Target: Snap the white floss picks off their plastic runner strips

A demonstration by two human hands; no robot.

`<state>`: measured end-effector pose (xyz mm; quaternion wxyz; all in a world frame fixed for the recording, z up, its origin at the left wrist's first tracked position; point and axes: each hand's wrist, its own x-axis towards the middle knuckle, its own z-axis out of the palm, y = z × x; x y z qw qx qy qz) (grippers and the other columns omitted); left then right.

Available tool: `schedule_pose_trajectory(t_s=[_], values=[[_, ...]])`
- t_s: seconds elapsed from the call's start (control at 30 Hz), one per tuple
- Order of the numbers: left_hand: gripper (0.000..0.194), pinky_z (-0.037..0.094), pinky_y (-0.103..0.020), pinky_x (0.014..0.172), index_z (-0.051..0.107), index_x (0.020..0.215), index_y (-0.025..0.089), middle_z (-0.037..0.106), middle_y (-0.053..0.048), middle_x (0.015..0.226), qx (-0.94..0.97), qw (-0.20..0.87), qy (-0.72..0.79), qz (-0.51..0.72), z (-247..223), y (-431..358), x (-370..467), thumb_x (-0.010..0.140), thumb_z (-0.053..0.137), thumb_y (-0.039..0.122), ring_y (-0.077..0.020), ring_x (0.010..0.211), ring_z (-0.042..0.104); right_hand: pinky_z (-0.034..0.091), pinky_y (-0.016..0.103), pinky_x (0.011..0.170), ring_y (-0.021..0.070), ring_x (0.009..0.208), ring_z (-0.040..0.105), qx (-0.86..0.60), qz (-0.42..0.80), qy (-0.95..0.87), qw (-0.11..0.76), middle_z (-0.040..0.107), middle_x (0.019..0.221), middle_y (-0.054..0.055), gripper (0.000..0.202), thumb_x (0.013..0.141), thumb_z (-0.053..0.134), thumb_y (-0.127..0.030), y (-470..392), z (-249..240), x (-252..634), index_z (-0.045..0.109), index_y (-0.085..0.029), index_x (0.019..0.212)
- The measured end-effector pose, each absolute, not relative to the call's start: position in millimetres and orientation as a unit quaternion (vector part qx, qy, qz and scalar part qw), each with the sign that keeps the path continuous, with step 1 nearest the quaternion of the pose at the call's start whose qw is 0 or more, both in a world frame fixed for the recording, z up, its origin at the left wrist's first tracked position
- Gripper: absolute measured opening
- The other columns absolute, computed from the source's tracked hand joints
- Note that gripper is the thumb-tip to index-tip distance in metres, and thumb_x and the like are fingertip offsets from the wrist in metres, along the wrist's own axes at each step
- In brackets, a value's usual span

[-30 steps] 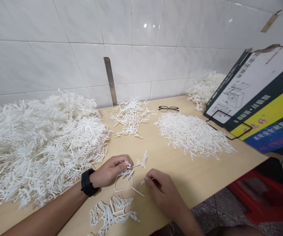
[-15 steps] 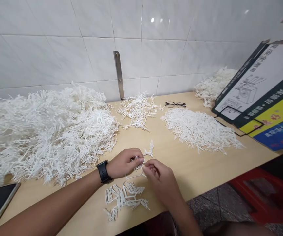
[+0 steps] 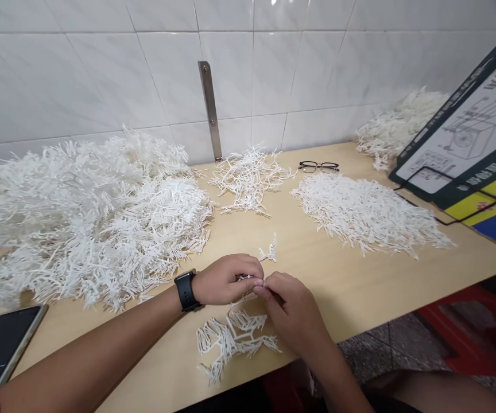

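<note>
My left hand (image 3: pixel 231 279), with a black watch (image 3: pixel 186 291) at its wrist, is closed in a pinch on a thin white branched plastic piece, mostly hidden by the fingers. Fingertips of my right hand (image 3: pixel 295 307) pinch the same piece right beside the left thumb. Just below lies a larger white branched plastic sprig (image 3: pixel 235 338) with many thin prongs. A small white branched bit (image 3: pixel 269 249) rests on the table beyond the hands.
A big heap of white branched pieces (image 3: pixel 93 218) covers the table's left. A small loose pile (image 3: pixel 250 178), glasses (image 3: pixel 318 166) and a pile of short white pieces (image 3: pixel 368 212) lie farther back. A phone (image 3: pixel 4 350) is at left, a printed box (image 3: pixel 467 143) at right.
The view has shifted, so the wall and table things sit higher and further right. My right fingertips have come closer to the left thumb, both hands still pinching.
</note>
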<state>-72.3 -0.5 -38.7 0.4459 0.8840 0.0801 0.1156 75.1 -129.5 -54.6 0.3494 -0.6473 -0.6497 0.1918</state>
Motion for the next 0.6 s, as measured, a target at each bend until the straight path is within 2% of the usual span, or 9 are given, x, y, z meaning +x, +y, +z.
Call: schedule_pose_trajectory(t_s=[0.17, 0.3, 0.47, 0.5, 0.53, 0.6], values=[[0.048, 0.044, -0.034, 0.091, 0.062, 0.077, 0.017, 0.067, -0.011, 0.09, 0.877, 0.466, 0.04, 0.111, -35.5, 1.5, -70.3, 0.099, 0.034, 0.049, -0.0185, 0.087, 0.058, 0.031, 0.025, 0.056, 0.0116, 0.058, 0.044, -0.627, 0.249, -0.63, 0.384, 0.046, 0.061, -0.002, 0.043, 0.098, 0.042, -0.039, -133.0, -53.2, 74.1, 0.037, -0.02, 0.061], [0.047, 0.045, -0.033, 0.088, 0.061, 0.077, 0.017, 0.066, -0.011, 0.088, 0.869, 0.481, 0.036, 0.11, -34.4, 1.4, -68.9, 0.099, 0.035, 0.049, -0.0182, 0.086, 0.058, 0.031, 0.025, 0.055, 0.0112, 0.057, 0.042, -0.619, 0.27, -0.61, 0.415, 0.043, 0.061, -0.002, 0.041, 0.097, 0.044, -0.037, -134.6, -52.8, 73.8, 0.037, -0.02, 0.061], [0.047, 0.046, -0.031, 0.084, 0.062, 0.078, 0.016, 0.068, -0.01, 0.086, 0.863, 0.49, 0.07, 0.099, -36.9, 1.7, -70.7, 0.099, 0.036, 0.049, -0.017, 0.081, 0.057, 0.034, 0.025, 0.053, 0.0125, 0.057, 0.04, -0.616, 0.262, -0.407, 0.621, 0.038, 0.06, -0.002, 0.041, 0.098, 0.04, -0.041, -138.3, -56.1, 83.8, 0.038, -0.021, 0.062], [0.046, 0.046, -0.03, 0.082, 0.062, 0.079, 0.015, 0.068, -0.01, 0.086, 0.856, 0.499, 0.086, 0.102, -37.8, 2.0, -71.2, 0.098, 0.037, 0.049, -0.0165, 0.079, 0.058, 0.035, 0.025, 0.053, 0.0127, 0.057, 0.041, -0.619, 0.254, -0.377, 0.64, 0.039, 0.06, -0.002, 0.042, 0.098, 0.039, -0.042, -138.9, -56.3, 88.5, 0.039, -0.021, 0.062], [0.045, 0.047, -0.029, 0.079, 0.063, 0.08, 0.014, 0.068, -0.01, 0.087, 0.847, 0.511, 0.102, 0.106, -38.7, 2.5, -71.5, 0.098, 0.039, 0.049, -0.016, 0.079, 0.058, 0.036, 0.026, 0.053, 0.0129, 0.057, 0.041, -0.626, 0.253, -0.376, 0.634, 0.04, 0.059, -0.002, 0.043, 0.098, 0.04, -0.044, -139.1, -56.1, 94.7, 0.041, -0.021, 0.062], [0.043, 0.047, -0.028, 0.076, 0.064, 0.084, 0.013, 0.068, -0.01, 0.089, 0.828, 0.534, 0.129, 0.112, -40.3, 3.4, -71.9, 0.097, 0.042, 0.048, -0.0155, 0.079, 0.059, 0.04, 0.026, 0.055, 0.0142, 0.059, 0.046, -0.651, 0.268, -0.434, 0.563, 0.049, 0.061, 0.001, 0.041, 0.096, 0.044, -0.045, -137.5, -54.6, 111.5, 0.049, -0.02, 0.063]])
